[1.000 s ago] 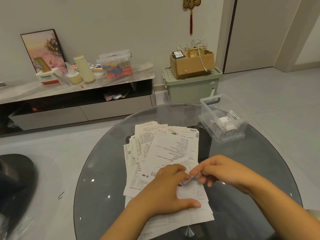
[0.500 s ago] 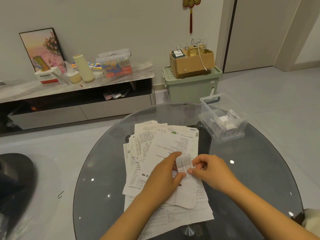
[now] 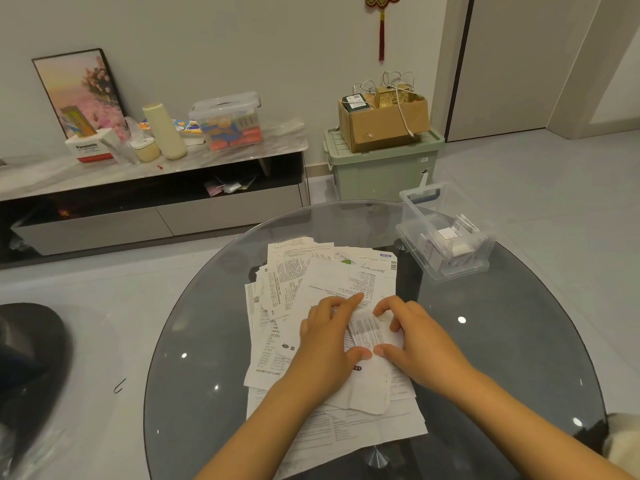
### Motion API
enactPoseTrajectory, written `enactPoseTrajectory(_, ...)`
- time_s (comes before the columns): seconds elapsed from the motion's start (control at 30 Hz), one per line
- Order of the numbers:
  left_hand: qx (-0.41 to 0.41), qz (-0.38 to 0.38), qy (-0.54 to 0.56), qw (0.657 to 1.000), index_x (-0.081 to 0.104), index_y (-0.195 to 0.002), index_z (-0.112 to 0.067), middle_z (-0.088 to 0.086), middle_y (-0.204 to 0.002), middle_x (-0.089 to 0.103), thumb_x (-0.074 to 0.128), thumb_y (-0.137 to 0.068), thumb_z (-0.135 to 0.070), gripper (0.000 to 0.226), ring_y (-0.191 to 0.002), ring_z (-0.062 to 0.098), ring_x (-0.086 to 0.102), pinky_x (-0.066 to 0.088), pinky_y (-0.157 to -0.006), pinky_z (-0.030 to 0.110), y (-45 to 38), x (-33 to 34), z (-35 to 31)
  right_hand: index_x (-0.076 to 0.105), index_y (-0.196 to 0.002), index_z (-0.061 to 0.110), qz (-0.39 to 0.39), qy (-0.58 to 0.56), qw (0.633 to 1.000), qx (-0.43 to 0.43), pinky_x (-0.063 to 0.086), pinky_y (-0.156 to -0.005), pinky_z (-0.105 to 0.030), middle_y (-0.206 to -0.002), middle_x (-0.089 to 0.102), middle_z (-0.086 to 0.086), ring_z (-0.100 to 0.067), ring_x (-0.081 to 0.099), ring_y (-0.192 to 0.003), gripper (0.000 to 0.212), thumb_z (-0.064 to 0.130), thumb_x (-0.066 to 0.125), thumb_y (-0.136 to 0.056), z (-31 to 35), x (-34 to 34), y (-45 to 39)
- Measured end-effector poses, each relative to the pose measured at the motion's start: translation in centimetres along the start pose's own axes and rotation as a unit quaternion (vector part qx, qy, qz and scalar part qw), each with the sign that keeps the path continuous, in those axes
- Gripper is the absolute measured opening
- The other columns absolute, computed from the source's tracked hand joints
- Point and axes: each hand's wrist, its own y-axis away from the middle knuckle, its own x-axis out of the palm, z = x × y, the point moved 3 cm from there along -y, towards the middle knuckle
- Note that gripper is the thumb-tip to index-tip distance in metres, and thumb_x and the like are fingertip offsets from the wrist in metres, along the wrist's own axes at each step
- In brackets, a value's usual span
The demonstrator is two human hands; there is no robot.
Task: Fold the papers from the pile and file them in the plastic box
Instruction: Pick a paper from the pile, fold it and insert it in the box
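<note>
A loose pile of printed white papers (image 3: 322,275) lies spread over the middle of a round glass table (image 3: 194,358). On top of the pile, a small folded paper (image 3: 367,332) sits between both hands. My left hand (image 3: 329,341) holds its left side, index finger stretched along the top and thumb at the lower edge. My right hand (image 3: 412,337) holds its right side with curled fingers and thumb. The clear plastic box (image 3: 446,233), with folded papers inside, stands at the table's far right.
A low TV bench (image 3: 156,188) with bottles, a tissue box and a clear container runs along the wall. A green storage bin (image 3: 381,168) carries a cardboard box behind the table. A dark seat (image 3: 27,358) sits at the left, a furry animal (image 3: 623,441) at the lower right.
The small paper has been folded over and brought down flat onto the pile. Both hands moved from pinching it in the air to holding it against the papers.
</note>
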Motion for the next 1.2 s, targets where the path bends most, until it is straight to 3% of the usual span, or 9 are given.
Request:
enactPoseTrajectory(0.17,-0.036,-0.004,-0.033,0.999,0.036,-0.138,-0.04,-0.011,-0.132,0.03,0.071,-0.077,-0.045,0.07,-0.124,0.01,0.023,0.019,-0.105,0.027,-0.6,-0.4,0.6,0.029,-0.116,0.04,-0.02,-0.013,1.0,-0.004,0.056,-0.076,-0.029,-0.112,0.028,0.01,-0.012,0.05,-0.1,0.054,0.027,0.069,-0.082,-0.2,0.4,0.0)
enactPoseTrajectory(0.33,-0.055,-0.002,-0.023,0.998,0.047,-0.122,-0.036,-0.013,-0.116,0.035,0.077,-0.068,-0.05,0.063,-0.117,0.007,0.029,0.019,-0.098,0.027,-1.1,-0.5,1.1,0.045,-0.112,0.035,-0.017,0.035,0.999,-0.033,0.049,-0.076,-0.019,-0.111,0.028,0.012,-0.007,0.044,-0.095,0.033,0.031,0.064,-0.086,-0.2,0.4,0.1)
enactPoseTrajectory(0.47,-0.058,-0.018,0.015,0.998,0.053,-0.113,-0.036,-0.014,-0.11,0.044,0.077,-0.07,-0.045,0.05,-0.111,0.006,0.037,0.022,-0.095,0.027,-1.4,-0.7,1.5,0.054,-0.116,0.035,0.017,0.039,0.999,-0.026,0.046,-0.088,-0.024,-0.108,0.035,0.015,-0.007,0.044,-0.107,0.031,0.034,0.063,-0.086,-0.3,0.5,-0.3)
enactPoseTrajectory(0.63,-0.073,-0.079,0.065,0.992,0.06,-0.084,-0.033,-0.015,-0.089,0.052,0.074,-0.079,-0.031,0.015,-0.091,0.007,0.049,0.029,-0.099,0.034,-1.7,-1.0,1.7,0.054,-0.117,0.033,0.038,0.029,0.999,-0.02,0.046,-0.093,-0.026,-0.109,0.035,0.018,-0.008,0.044,-0.111,0.032,0.031,0.064,-0.086,-0.2,0.4,-0.7)
enactPoseTrajectory(0.83,-0.095,-0.087,0.089,0.988,0.058,-0.068,-0.034,-0.015,-0.083,0.056,0.07,-0.083,-0.028,0.02,-0.078,0.004,0.051,0.037,-0.094,0.035,-1.7,-0.9,1.7,0.057,-0.116,0.031,0.03,0.028,0.999,-0.022,0.045,-0.09,-0.023,-0.108,0.036,0.016,-0.009,0.045,-0.11,0.03,0.029,0.063,-0.087,-0.1,0.4,-0.5)
enactPoseTrajectory(0.97,-0.126,-0.082,0.199,0.968,0.063,-0.075,-0.025,-0.011,-0.072,0.061,0.066,-0.085,-0.022,0.011,-0.071,0.007,0.057,0.045,-0.07,0.021,-1.3,-1.6,1.3,0.058,-0.116,0.032,-0.009,0.037,0.999,-0.039,0.043,-0.086,-0.021,-0.104,0.039,0.015,-0.007,0.045,-0.107,0.03,0.036,0.063,-0.086,0.4,-0.1,0.2)
enactPoseTrajectory(1.1,-0.145,-0.099,0.299,0.938,0.064,-0.082,-0.017,-0.003,-0.061,0.065,0.064,-0.086,-0.014,0.004,-0.071,0.016,0.067,0.052,-0.071,0.027,-0.4,-2.5,-0.1,0.058,-0.115,0.034,-0.062,0.018,0.996,-0.066,0.04,-0.082,-0.018,-0.102,0.043,0.017,-0.002,0.04,-0.101,0.038,0.047,0.066,-0.08,1.0,-1.4,0.8)
enactPoseTrajectory(1.2,-0.159,-0.122,0.343,0.918,0.062,-0.092,-0.018,-0.002,-0.056,0.065,0.063,-0.086,-0.012,0.008,-0.071,0.014,0.069,0.045,-0.062,0.022,0.1,-2.8,-1.1,0.061,-0.112,0.034,-0.095,0.043,0.989,-0.105,0.034,-0.075,-0.012,-0.099,0.045,0.019,-0.002,0.039,-0.096,0.042,0.053,0.067,-0.076,1.6,-2.1,1.3)
